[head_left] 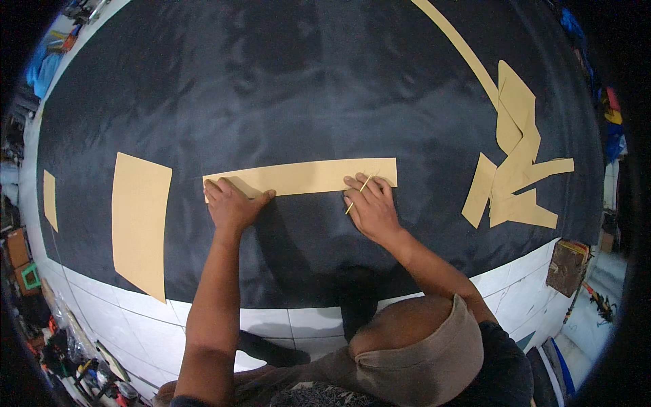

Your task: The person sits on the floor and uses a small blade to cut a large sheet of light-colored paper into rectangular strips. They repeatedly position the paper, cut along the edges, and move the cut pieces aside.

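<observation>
A long tan paper strip lies flat across a large black cloth. My left hand presses flat on the strip's left end with its fingers spread, gripping nothing. My right hand rests at the strip's lower edge near its right end. It pinches a thin yellow stick, whose upper tip touches the paper. Both forearms reach up from the lower edge.
A big tan rectangle and a small tan piece lie to the left. Overlapping tan cut-outs and a narrow tan band lie to the right. White floor tiles border the cloth. A brown block and cluttered tools sit at the edges.
</observation>
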Available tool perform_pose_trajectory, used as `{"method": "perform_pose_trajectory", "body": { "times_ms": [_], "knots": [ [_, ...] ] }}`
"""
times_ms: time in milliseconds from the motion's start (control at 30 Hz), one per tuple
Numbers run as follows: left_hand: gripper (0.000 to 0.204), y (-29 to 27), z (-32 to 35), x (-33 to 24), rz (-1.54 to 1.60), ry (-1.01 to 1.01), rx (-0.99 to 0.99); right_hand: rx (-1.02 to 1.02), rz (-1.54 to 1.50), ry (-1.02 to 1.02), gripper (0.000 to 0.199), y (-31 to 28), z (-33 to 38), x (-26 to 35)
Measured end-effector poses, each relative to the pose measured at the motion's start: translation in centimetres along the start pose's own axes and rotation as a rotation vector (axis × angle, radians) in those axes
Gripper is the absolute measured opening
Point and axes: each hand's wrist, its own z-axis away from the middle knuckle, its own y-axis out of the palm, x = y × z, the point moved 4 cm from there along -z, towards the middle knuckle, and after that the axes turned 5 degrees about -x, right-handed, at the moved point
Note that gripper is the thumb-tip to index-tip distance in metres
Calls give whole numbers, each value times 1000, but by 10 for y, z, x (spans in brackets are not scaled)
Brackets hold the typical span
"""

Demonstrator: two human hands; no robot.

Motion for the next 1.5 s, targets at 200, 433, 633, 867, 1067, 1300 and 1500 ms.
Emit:
{"method": "perform_pose_trajectory", "body": {
  "times_ms": [200, 433, 633, 867, 1067, 1300, 1500],
  "knots": [
    [121, -22, -4, -10, -75, -95, -1, -5, -35, 29, 16, -2, -1, -2],
    [58, -19, 55, -112, 472, 618, -101, -14, -68, 55, 18, -6, -1, -1],
    [50, 21, 88, -159, 326, 826, 10, 48, -77, 55, 26, -2, -2, -4],
    [69, 29, 92, -161, 310, 811, 94, -44, -357, 336, 22, -18, -4, -30],
    [78, 32, 97, -161, 237, 828, 120, -237, -886, 1030, 19, -48, 2, -101],
    [81, 30, 97, -163, 227, 834, 117, -330, -1125, 1134, 18, -38, -4, -101],
    [84, 28, 98, -164, 231, 826, 123, -334, -1059, 1077, 17, -50, -10, -102]
  ]
}}
